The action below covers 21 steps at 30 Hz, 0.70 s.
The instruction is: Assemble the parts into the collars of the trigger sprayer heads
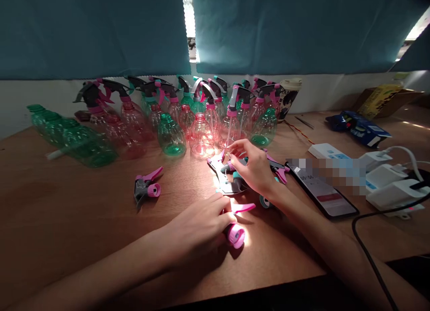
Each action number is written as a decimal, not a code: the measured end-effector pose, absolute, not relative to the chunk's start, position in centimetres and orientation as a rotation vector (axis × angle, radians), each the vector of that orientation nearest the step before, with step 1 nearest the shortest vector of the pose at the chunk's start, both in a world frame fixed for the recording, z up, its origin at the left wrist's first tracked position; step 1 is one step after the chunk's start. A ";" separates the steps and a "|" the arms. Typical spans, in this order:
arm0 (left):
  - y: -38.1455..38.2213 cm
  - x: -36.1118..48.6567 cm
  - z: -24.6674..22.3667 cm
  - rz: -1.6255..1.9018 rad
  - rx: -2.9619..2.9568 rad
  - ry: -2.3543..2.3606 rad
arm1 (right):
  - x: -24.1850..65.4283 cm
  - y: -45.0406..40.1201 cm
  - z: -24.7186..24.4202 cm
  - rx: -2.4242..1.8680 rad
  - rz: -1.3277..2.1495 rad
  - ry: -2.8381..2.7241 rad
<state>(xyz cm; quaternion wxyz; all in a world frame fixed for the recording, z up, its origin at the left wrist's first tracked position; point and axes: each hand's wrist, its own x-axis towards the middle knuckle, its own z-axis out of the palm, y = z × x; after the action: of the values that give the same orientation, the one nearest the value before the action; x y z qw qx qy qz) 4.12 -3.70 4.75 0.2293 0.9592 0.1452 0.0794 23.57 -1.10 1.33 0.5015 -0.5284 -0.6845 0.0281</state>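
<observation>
My left hand (204,219) is closed around a black and pink spray head (236,235) low over the table, its pink collar facing right. Further back, my right hand (251,165) has thumb and fingers pinched together above several loose spray heads (238,182); whatever lies between the fingertips is too small to make out. Another pink and black spray head (153,190) rests alone to the left. Behind the hands stand an open pink bottle (200,138) and an open green bottle (171,138).
Many bottles with spray heads (231,109) crowd the back. Green bottles (87,143) stand at left. A phone (322,190), power strip (331,153), chargers (396,190) and black cable (364,244) lie right. A paper cup (289,98) and blue packet (361,127) are further back.
</observation>
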 end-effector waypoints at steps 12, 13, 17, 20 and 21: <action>-0.1 0.2 1.5 0.719 2.325 1.139 | 20.2 -4.0 1.4 -1.163 0.505 -1.785; -0.1 0.2 1.2 0.715 2.304 1.117 | 19.9 -4.3 1.2 -1.141 0.591 -1.829; -0.4 0.2 0.3 0.752 2.287 1.062 | 19.1 -5.2 0.6 -1.191 0.573 -1.922; -0.6 0.2 0.1 0.782 2.308 1.070 | 19.1 -5.4 0.2 -1.248 0.439 -1.986; -0.6 0.2 0.1 0.786 2.311 1.073 | 19.1 -5.5 0.2 -1.245 0.397 -2.010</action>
<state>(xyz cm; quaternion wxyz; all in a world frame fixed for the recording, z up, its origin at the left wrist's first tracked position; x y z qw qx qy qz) 0.18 -0.61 0.08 0.2352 0.8424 0.3911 0.2866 19.14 -5.49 0.15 0.3634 -0.4839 -0.7810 0.1544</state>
